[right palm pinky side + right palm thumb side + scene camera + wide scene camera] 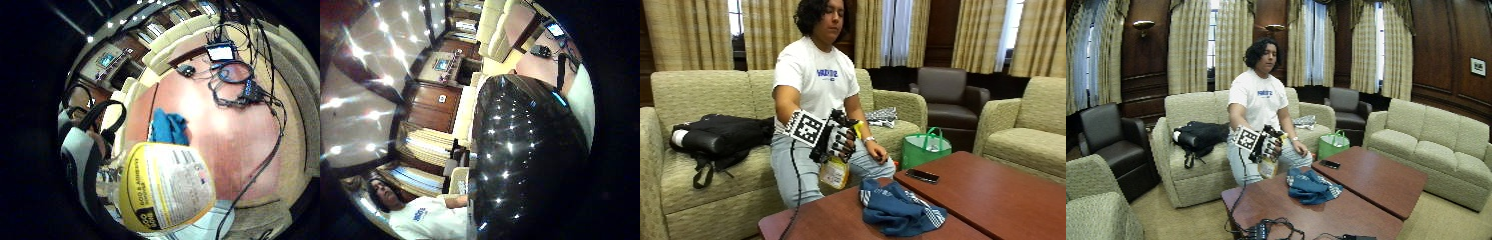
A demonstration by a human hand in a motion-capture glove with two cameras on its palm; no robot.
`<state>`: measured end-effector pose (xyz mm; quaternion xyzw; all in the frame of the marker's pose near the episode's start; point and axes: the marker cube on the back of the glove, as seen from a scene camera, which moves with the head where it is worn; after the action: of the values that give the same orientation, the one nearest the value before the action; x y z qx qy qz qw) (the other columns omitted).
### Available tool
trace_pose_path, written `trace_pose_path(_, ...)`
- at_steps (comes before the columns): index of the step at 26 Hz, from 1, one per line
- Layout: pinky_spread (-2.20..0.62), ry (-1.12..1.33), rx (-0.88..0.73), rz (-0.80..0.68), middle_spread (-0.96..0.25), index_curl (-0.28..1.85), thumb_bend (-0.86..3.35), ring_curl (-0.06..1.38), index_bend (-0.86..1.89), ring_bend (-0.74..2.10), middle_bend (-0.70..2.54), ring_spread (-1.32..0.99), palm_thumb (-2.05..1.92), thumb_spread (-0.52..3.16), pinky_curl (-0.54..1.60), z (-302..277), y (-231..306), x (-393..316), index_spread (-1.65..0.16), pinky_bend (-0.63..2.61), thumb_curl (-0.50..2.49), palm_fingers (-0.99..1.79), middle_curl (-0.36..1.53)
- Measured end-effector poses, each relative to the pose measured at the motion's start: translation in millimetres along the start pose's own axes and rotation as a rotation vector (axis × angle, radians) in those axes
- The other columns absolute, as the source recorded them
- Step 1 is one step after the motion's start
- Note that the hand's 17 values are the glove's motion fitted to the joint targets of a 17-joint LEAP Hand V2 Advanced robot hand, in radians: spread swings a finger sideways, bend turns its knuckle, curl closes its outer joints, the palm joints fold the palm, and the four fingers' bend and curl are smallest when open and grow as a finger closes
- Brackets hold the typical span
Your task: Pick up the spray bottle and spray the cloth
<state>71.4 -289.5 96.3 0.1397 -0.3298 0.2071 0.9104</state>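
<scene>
reddish wooden table point(1013, 200), crumpled blue cloth point(899, 210) near its edge, black phone point(922, 175) beside, cable tangle point(1266, 230)

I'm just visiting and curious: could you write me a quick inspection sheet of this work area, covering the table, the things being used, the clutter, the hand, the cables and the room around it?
Surface: red-brown wooden table, in two parts side by side.
Job's things: spray bottle with a yellow label, held up off the table, near its edge; blue cloth lying crumpled on the table.
Clutter: black phone on the table.
Hand: gloved right hand grips the spray bottle; bare hand rests on the person's knee.
Cables: a black cable hangs from the glove; tangled cables lie at the table's near end.
Surroundings: beige sofa with a black bag, green bag on the floor, curtains.
</scene>
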Motion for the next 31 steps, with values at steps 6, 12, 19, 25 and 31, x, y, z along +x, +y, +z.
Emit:
trace_pose_path(6,-0.30,-0.046,0.010,-0.013,-0.21,0.56,-0.02,0.50,0.46,0.67,0.58,-0.21,0.91,0.34,0.41,5,5,-6,-0.23,0.47,0.74,1.38,0.57)
trace_pose_path(12,-0.30,-0.023,-0.027,-0.044,-0.21,0.57,-0.02,0.50,0.46,0.68,0.58,-0.21,0.91,0.33,0.41,13,8,-9,-0.23,0.47,0.76,1.37,0.57)
trace_pose_path(19,-0.30,-0.012,-0.068,-0.068,-0.21,0.57,-0.02,0.50,0.46,0.68,0.58,-0.21,0.90,0.33,0.41,19,14,-15,-0.23,0.47,0.78,1.37,0.57)
trace_pose_path(25,-0.30,-0.041,-0.071,-0.063,-0.21,0.58,-0.02,0.50,0.46,0.68,0.58,-0.21,0.90,0.33,0.41,21,17,-19,-0.23,0.47,0.79,1.36,0.57)
trace_pose_path(31,-0.30,-0.012,-0.143,-0.034,-0.21,0.58,-0.02,0.50,0.45,0.68,0.58,-0.21,0.90,0.33,0.41,32,18,-13,-0.23,0.47,0.81,1.36,0.57)
